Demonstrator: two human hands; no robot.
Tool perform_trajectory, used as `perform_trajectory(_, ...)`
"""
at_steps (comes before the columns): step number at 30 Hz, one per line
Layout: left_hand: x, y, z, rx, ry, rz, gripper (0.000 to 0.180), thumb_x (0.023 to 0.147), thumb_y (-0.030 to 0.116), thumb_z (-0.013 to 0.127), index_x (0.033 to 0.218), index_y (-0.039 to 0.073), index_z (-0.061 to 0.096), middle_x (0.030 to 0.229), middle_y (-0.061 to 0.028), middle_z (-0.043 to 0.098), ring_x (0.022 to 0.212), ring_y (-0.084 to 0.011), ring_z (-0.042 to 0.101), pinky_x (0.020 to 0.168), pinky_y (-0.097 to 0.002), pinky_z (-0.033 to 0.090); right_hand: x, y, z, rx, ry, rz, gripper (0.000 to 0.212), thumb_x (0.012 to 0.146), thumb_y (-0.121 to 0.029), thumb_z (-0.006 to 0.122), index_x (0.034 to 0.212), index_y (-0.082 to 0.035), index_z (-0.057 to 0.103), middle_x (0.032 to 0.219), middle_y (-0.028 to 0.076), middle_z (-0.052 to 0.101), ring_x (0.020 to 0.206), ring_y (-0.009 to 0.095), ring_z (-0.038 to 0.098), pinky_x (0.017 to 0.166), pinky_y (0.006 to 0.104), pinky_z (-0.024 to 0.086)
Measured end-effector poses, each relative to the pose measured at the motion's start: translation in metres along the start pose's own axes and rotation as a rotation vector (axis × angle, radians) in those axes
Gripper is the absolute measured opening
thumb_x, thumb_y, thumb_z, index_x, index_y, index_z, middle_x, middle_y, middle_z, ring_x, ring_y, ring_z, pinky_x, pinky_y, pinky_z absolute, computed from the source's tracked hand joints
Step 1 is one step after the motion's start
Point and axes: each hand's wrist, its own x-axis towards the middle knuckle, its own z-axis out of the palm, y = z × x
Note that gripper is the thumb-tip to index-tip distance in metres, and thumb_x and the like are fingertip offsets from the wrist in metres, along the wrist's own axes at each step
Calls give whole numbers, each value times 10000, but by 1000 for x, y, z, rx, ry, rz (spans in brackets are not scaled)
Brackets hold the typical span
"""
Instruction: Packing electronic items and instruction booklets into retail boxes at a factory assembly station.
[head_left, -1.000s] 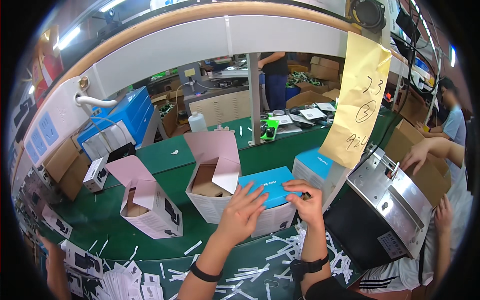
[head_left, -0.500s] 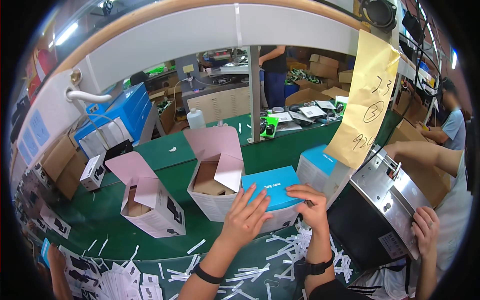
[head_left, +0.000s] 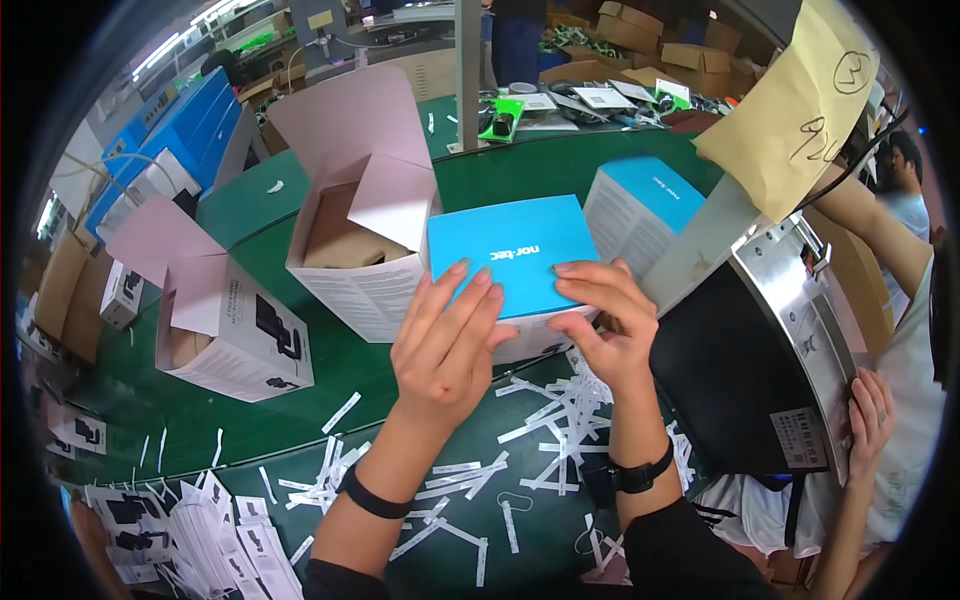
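A carton with a closed blue lid [head_left: 505,235] and white sides stands between my hands. My left hand [head_left: 445,345] rests on the lid's near left part, fingers stretched out and lying flat, thumb by the front edge. At the near right corner, my right hand [head_left: 615,320] grips the carton, with bent fingers on the lid and the thumb against the front edge. Just left of it is an open white carton [head_left: 365,295] with raised pinkish flaps and brown cardboard inside. A smaller-looking open carton [head_left: 250,340] stands farther left, with dark devices printed on its side.
Another blue-topped carton [head_left: 640,205] stands behind on the right. White paper strips [head_left: 560,430] litter the near bench, and printed leaflets [head_left: 215,540] pile up at lower left. At right, another person's hand [head_left: 870,425] touches a black-and-metal machine [head_left: 740,370]. A yellow paper [head_left: 790,110] hangs above.
The view has shifted down and closer, so the cartons appear larger and higher. Both my hands stay on the blue lid, which remains closed.
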Motion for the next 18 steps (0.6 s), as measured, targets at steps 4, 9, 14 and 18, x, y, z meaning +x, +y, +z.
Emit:
perform_trajectory(4,4,9,8,-87,44,-83,323,740,56,816,1056,27,759,1132,-126,737,1142,-341,675,1008,-453,517,0,-3,3,-17,76,31,233,750,-94,833,948,-8,746,1039,131,752,935,230,702,773,316,442)
perform_trajectory(9,3,10,6,-175,111,-236,265,754,0,784,1016,28,769,1093,-130,750,1138,-329,681,993,-418,531,4,-11,17,-60,139,75,138,802,-50,765,929,-6,738,1030,140,749,942,253,697,826,341,465)
perform_trajectory(14,23,-4,-21,-339,141,-330,205,809,23,748,1014,20,760,1103,-128,746,1113,-347,678,987,-413,523,4,-27,-1,-277,103,154,122,855,-38,716,969,3,729,1098,166,734,1029,309,673,932,398,496)
perform_trajectory(18,47,-56,-61,61,326,-334,443,852,214,764,1226,6,649,1154,-197,693,1063,-407,646,990,-445,492,4,-53,6,-595,71,74,181,832,-22,723,1013,-31,726,1182,147,692,987,329,660,850,389,516)
